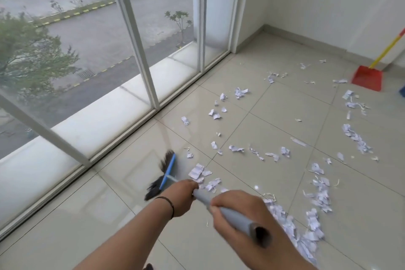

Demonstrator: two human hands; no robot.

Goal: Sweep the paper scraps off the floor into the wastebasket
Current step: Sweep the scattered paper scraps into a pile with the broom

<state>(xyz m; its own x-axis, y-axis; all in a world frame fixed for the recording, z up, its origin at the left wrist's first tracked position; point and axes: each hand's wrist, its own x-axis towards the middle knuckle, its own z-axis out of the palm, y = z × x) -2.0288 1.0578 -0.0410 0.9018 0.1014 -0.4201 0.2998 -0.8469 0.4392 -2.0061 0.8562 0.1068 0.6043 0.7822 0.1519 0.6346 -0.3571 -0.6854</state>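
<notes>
Both our left hand (pixel 179 195) and right hand (pixel 236 223) curl round the grey-handled black-bristled broom (pixel 167 171); white torn paper scraps (pixel 317 199) lie scattered, red plastic dustpan (pixel 368 78) unused, no wastebasket visible.

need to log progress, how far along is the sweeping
Early. Done: some scraps lie heaped in a band near the person. In hand: left hand and right hand both grip the broom, its head on the floor by the window. Left: many scraps are scattered toward the far wall, the red dustpan leans there unused, and no wastebasket is clearly in view.
</notes>
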